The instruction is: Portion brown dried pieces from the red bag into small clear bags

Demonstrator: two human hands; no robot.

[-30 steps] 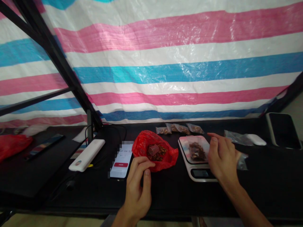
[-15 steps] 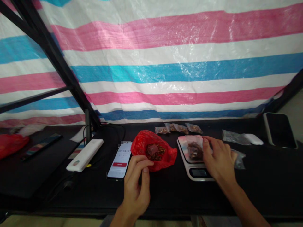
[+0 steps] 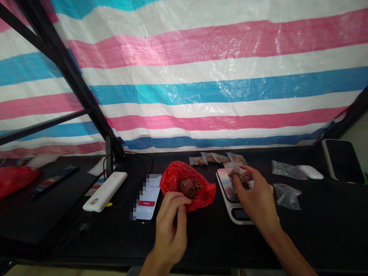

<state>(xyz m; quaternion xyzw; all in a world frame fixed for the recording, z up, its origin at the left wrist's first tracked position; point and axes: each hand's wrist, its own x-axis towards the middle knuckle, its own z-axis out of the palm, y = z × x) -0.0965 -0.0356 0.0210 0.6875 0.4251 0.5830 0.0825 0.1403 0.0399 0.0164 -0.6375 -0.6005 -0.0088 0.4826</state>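
Note:
My right hand (image 3: 254, 197) is over the white kitchen scale (image 3: 227, 191), its fingers pinched on a small clear bag of brown pieces (image 3: 238, 175) raised just off the platform. My left hand (image 3: 172, 224) pinches the near edge of a red plastic bag (image 3: 172, 178), which lies open and holds more brown pieces and a small cup (image 3: 186, 184). Three filled small bags (image 3: 217, 158) lie in a row behind the scale.
A phone (image 3: 148, 197) with a lit screen lies left of the red bag, beside a white power bank (image 3: 105, 191). Empty clear bags (image 3: 286, 194) and a white mouse (image 3: 311, 171) are to the right, near a dark tablet (image 3: 343, 161). A striped tarp hangs behind the black table.
My right hand moved left across the scale and took hold of the small bag, lifting it. The empty bag it hid now lies exposed on the table. My left hand stayed put.

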